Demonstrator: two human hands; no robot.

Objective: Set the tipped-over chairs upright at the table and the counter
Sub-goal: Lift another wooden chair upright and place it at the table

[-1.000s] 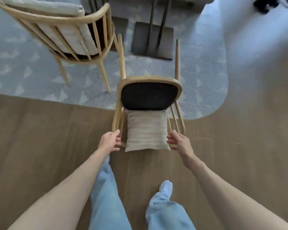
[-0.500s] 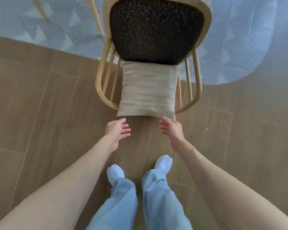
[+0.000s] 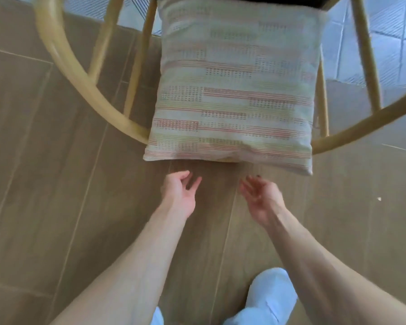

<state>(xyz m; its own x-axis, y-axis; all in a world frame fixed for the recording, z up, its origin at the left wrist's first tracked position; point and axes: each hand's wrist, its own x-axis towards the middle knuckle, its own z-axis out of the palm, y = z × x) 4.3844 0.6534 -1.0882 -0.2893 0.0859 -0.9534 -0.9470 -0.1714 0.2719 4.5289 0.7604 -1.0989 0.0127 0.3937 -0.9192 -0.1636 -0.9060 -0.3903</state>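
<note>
Both hands hung empty just below the cushion of a wooden chair lying on the floor.

The chair [image 3: 85, 85] lay close under the camera, its curved back rail sweeping from upper left to lower right, spindles running up out of view; a dark seat edge showed at the top. A striped cushion [image 3: 234, 90] rested against the spindles, its lower edge overhanging the rail onto the wood floor [image 3: 45, 207]. A pale patterned rug [image 3: 384, 43] lay at upper right. Left hand [image 3: 181, 195] and right hand [image 3: 260, 198] were near each other, palms turned inward, fingers loosely spread; each grip was apart, holding nothing, close to but not touching the cushion. Pale blue trouser legs [image 3: 270, 299] showed at the bottom edge.
</note>
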